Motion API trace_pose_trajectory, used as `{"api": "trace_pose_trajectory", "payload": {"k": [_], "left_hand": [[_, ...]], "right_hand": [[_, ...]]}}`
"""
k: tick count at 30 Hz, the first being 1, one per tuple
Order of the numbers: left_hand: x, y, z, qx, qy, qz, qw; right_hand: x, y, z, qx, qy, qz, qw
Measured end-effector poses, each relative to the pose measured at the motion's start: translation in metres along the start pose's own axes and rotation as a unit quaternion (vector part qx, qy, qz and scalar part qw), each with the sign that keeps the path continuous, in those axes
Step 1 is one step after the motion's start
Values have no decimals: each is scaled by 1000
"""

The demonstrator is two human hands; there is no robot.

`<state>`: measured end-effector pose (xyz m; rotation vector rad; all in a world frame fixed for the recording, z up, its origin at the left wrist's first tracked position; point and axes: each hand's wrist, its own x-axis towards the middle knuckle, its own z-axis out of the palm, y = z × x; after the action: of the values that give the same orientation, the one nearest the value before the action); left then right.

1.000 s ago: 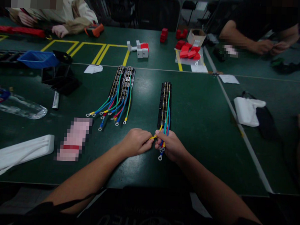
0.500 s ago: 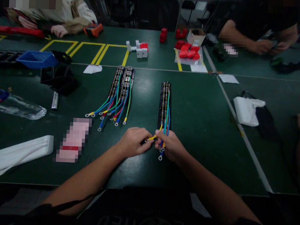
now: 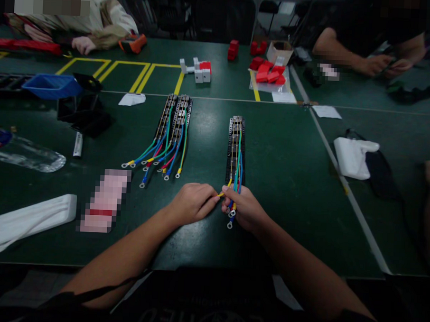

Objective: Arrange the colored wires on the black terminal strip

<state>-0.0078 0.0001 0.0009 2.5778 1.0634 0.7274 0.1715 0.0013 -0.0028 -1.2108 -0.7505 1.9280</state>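
Note:
In front of me lies a narrow black socket strip [image 3: 236, 147] with brass bars and coloured wires at its near end. My left hand [image 3: 193, 203] pinches the end of the yellow wire [image 3: 229, 183], its ring terminal hidden by the fingers. Wrapped around the bundle of green, blue and red wires [image 3: 239, 174] is my right hand [image 3: 246, 207], its thumb close to the yellow wire. Ring terminals [image 3: 230, 224] stick out below the right fingers. Two similar wired strips [image 3: 174, 119] lie side by side further left, their terminals fanned toward me.
On the left are a plastic bottle [image 3: 33, 154], a marker [image 3: 78, 145], a white power strip [image 3: 34, 219] and a blue bin [image 3: 52, 85]. Red parts [image 3: 270, 74] lie on a bag at the back. A white device [image 3: 355, 157] is to the right. Two co-workers sit opposite.
My left fingers have closed over the yellow wire's ring terminal, which showed before. The right hand keeps its hold on the bundle, and the view has shifted slightly.

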Motion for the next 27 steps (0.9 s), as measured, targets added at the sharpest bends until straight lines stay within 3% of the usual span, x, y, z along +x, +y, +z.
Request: {"api": "trace_pose_trajectory", "payload": {"k": [27], "left_hand": [[1,0,-1,17,16,0,1000]], "right_hand": [[0,1,-1,10,-12,-5,1000]]}}
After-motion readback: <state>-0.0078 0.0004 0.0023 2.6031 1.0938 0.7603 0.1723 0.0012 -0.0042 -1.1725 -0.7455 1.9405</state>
